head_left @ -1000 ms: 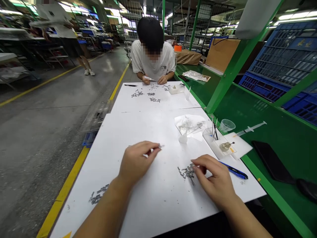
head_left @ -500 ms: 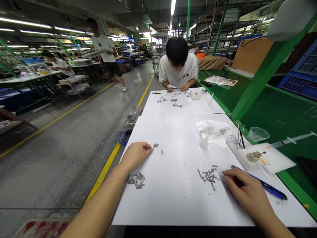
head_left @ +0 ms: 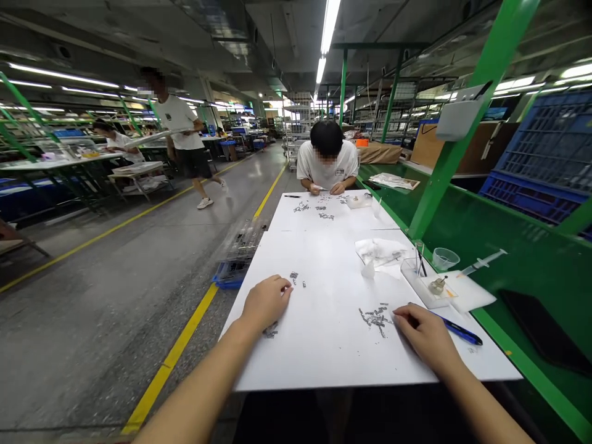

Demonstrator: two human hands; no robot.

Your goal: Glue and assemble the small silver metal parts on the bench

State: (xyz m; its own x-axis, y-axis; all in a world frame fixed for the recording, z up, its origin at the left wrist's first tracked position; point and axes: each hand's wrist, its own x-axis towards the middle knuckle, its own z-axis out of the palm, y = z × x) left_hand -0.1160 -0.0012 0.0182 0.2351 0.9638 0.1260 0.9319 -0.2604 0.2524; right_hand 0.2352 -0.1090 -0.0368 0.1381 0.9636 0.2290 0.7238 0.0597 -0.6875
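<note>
My left hand [head_left: 268, 303] rests low over the left side of the white table, fingers bent and tips drawn together. Whatever is between those tips is too small to make out. Just beyond them lie a small cluster of metal pieces [head_left: 294, 275] and a single metal piece [head_left: 304, 284]. Another heap of metal pieces [head_left: 271, 331] is partly hidden under the left wrist. On the right, a loose pile of small metal strips [head_left: 377, 317] lies beside my right hand [head_left: 425, 336]. That hand is loosely curled, thumb and forefinger slightly apart, with nothing visible in it.
A blue cutter knife [head_left: 462, 332] lies right of my right hand. Beyond are a clear stand with tools [head_left: 428, 290], a plastic cup [head_left: 446, 259], a syringe [head_left: 483, 263] and white paper [head_left: 377, 250]. A co-worker [head_left: 327, 157] sits at the far end; another person [head_left: 180, 135] walks at left.
My view has tilted up and shifted. My left hand has come slightly back from the small cluster, near its edge; my right hand remains beside the strips. The walking person has stepped nearer.
</note>
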